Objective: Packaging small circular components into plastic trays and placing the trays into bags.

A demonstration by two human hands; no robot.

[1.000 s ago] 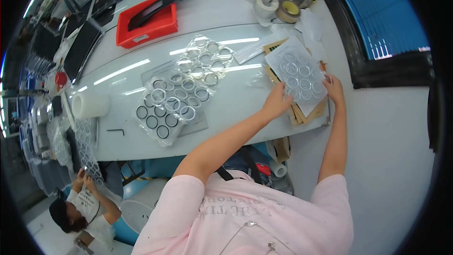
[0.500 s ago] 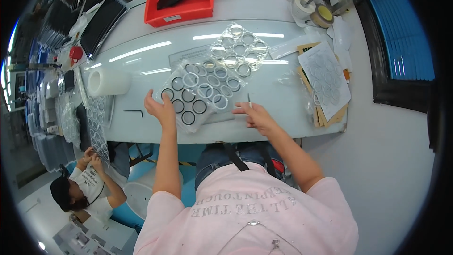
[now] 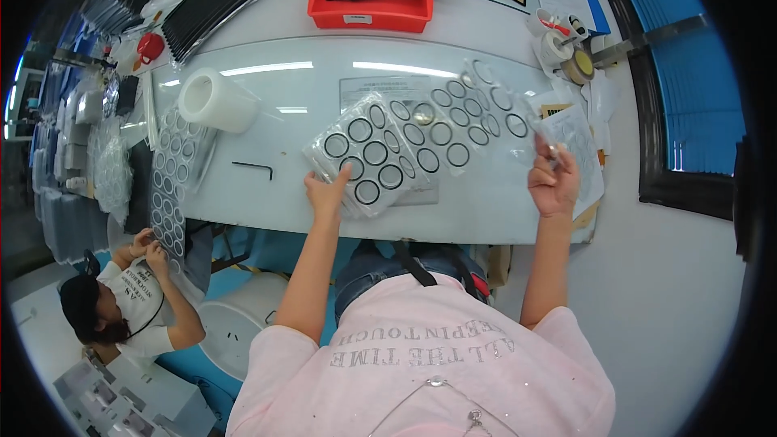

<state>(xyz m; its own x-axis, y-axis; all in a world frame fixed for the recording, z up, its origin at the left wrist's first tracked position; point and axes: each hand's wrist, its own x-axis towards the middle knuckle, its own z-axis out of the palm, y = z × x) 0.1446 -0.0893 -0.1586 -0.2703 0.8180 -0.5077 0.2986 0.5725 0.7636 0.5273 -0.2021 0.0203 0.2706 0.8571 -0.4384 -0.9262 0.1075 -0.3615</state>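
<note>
Clear plastic sheets with rows of dark-rimmed rings lie across the glass-topped table. The left ring sheet [image 3: 363, 148] rests flat near the front, where my left hand [image 3: 326, 194] has its thumb on it and its fingers at its left edge. From there, a second ring sheet [image 3: 458, 117] stretches right, its far right part raised and bent. My right hand [image 3: 554, 182] is closed in a pinch at that sheet's right end; blur softens the fingertips. A printed sheet [image 3: 356, 89] lies partly hidden beneath the ring sheets.
A red bin [image 3: 368, 20] with a long black part stands at the back. At left are a white roll [image 3: 212, 101], a black hex key [image 3: 255, 165] and a ring strip [image 3: 166, 194] handled by a co-worker. Tape rolls [image 3: 578, 67] and papers [image 3: 576, 154] lie right.
My right hand has moved right, now pinching one ring sheet and drawing it out rightward. My left hand has shifted onto the left sheet. The view has swung too.
</note>
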